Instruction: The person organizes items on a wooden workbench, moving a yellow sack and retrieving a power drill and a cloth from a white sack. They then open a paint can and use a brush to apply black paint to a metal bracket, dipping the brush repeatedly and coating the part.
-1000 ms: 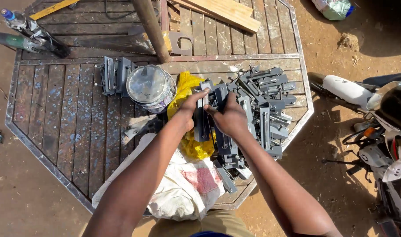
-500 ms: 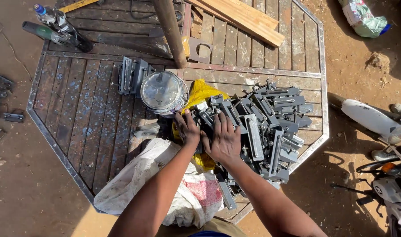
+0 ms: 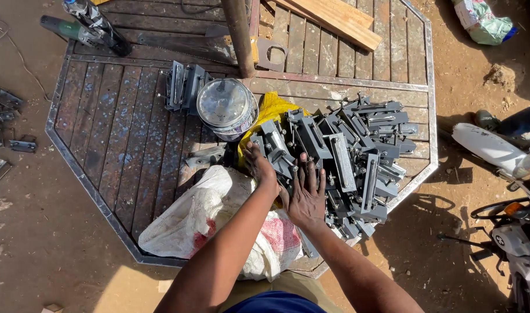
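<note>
Your right hand (image 3: 305, 194) lies flat, palm down, fingers spread wide, on the near edge of the pile of grey metal brackets (image 3: 346, 156); it grips nothing. Your left hand (image 3: 258, 165) rests just beside it, at the left end of the same pile, fingers curled down among the brackets; you cannot tell from this view whether it grips one. The pile sits on the right half of the octagonal wooden platform (image 3: 120, 139), reaching close to its right-hand metal edge. A yellow bag (image 3: 270, 110) lies under the pile's left end. A round tin with a clear lid (image 3: 225, 107) stands just left of the yellow bag. A white sack (image 3: 212, 220) lies at the platform's near edge, under your left forearm. A wooden post (image 3: 239, 35) rises behind the tin. Planks (image 3: 334, 20) lie at the far edge.
</note>
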